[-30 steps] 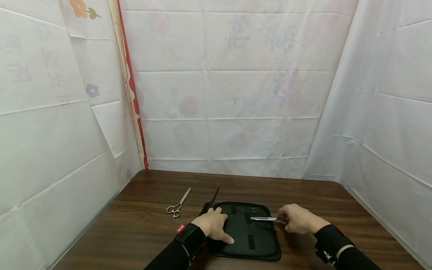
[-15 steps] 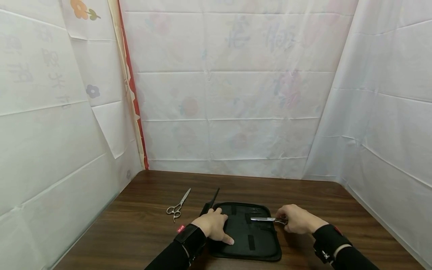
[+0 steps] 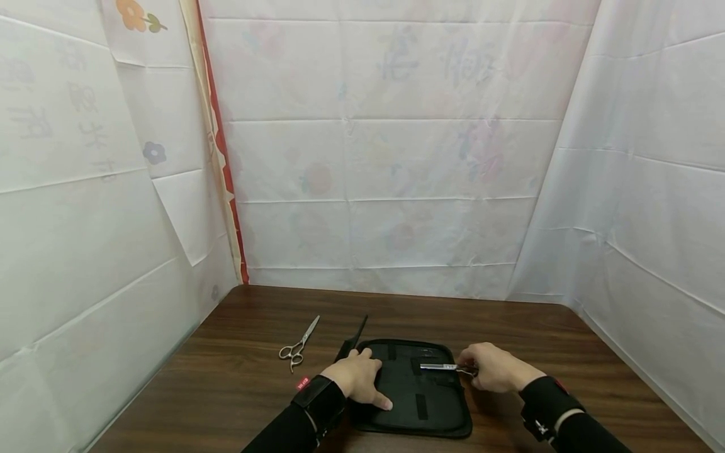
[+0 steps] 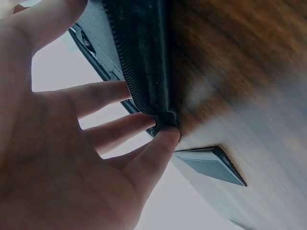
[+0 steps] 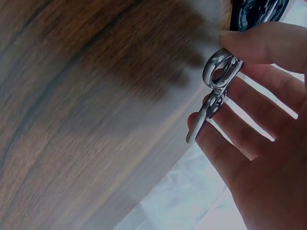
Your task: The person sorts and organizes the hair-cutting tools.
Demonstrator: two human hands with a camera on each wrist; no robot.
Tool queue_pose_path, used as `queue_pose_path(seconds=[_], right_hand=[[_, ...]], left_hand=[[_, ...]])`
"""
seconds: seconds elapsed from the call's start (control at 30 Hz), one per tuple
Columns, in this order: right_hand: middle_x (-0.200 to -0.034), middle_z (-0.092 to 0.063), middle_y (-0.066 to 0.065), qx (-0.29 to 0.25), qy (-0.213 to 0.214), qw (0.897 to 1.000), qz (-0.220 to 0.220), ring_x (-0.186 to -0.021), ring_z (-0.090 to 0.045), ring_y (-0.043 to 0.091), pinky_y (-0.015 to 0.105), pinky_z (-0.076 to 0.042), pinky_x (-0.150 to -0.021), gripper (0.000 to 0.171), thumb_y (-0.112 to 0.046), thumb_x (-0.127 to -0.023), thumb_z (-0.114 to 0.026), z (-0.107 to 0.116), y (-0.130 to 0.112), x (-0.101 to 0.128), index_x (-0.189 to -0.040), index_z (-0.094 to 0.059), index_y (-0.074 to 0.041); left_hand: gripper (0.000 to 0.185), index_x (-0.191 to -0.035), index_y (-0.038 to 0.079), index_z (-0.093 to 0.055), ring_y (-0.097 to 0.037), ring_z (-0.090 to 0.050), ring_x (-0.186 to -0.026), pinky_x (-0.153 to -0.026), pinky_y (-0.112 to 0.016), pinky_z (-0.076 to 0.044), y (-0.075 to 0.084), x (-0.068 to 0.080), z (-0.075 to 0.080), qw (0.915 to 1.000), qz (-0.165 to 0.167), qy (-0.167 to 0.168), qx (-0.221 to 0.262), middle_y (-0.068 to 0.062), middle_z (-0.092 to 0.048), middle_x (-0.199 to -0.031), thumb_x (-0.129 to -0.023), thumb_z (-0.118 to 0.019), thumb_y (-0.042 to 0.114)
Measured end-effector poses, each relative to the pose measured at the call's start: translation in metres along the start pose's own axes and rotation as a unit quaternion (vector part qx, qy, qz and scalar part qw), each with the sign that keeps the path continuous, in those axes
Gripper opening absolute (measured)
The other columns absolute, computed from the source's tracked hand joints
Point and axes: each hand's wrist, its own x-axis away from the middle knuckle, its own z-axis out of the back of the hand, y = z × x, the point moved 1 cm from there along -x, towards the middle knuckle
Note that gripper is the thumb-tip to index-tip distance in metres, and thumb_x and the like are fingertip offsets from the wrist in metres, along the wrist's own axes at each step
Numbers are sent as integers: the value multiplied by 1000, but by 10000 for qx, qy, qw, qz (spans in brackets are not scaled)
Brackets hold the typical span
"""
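A black zip case (image 3: 404,415) lies unfolded on the table, with dark loops and straps inside. My left hand (image 3: 358,377) rests on its left edge, fingers spread; in the left wrist view, fingertips touch the zipper edge (image 4: 125,62). My right hand (image 3: 498,368) pinches a pair of silver scissors (image 3: 442,367) by the handles. Their blades point left over the case, the tip at a dark strap; whether it is under the strap I cannot tell. In the right wrist view, the finger ring (image 5: 218,67) sits between thumb and fingers.
Another pair of silver scissors (image 3: 300,346) lies on the wooden table (image 3: 226,377) left of the case. A black comb (image 3: 360,330) with a thin tail lies behind my left hand, partly hidden. White sheets (image 3: 362,157) hang around the table.
My right hand has shifted slightly left towards the case, covering more of the scissors' handles. The left hand, the case and the other scissors stay where they were.
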Motion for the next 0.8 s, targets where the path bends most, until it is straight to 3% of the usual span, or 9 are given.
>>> queue_pose_path(seconds=[0.8], right_hand=[[-101, -66, 5, 88, 76, 9999, 91, -90, -64, 27, 48, -54, -76, 34, 10, -79, -75, -5, -3, -4, -111, -71, -3]], left_hand=[[72, -140, 18, -61, -36, -49, -128, -101, -53, -46, -1, -2, -1, 10000, 35, -76, 32, -8, -52, -141, -83, -78, 59]])
